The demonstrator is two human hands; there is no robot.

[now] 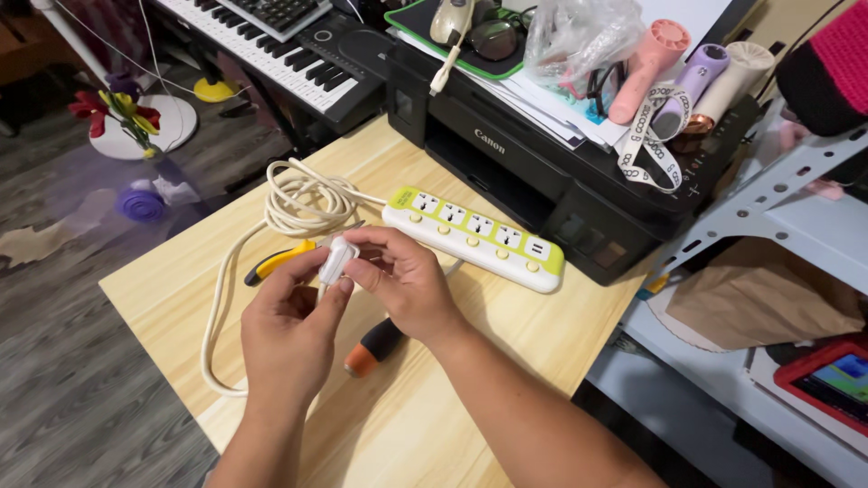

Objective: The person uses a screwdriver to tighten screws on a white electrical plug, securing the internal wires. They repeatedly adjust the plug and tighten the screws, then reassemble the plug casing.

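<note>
Both hands meet over a light wooden table [181,298] and hold a small white plug [336,259]. My left hand [287,330] grips its lower part with thumb and fingers. My right hand [407,280] pinches its upper end. The plug's cream cord [303,203] runs off in a coil behind my hands and loops down the table's left side. A white and lime-green power strip [475,238] lies just beyond my right hand. A yellow-handled tool [276,262] pokes out left of my hands. A black and orange screwdriver handle [371,348] lies under my right wrist.
A black printer [542,176] stands at the table's back, piled with papers, a plastic bag and pastel handheld gadgets. A keyboard instrument [289,54] stands behind on the left. A grey metal shelf [768,208] with a brown paper bag and a red-cased tablet is on the right.
</note>
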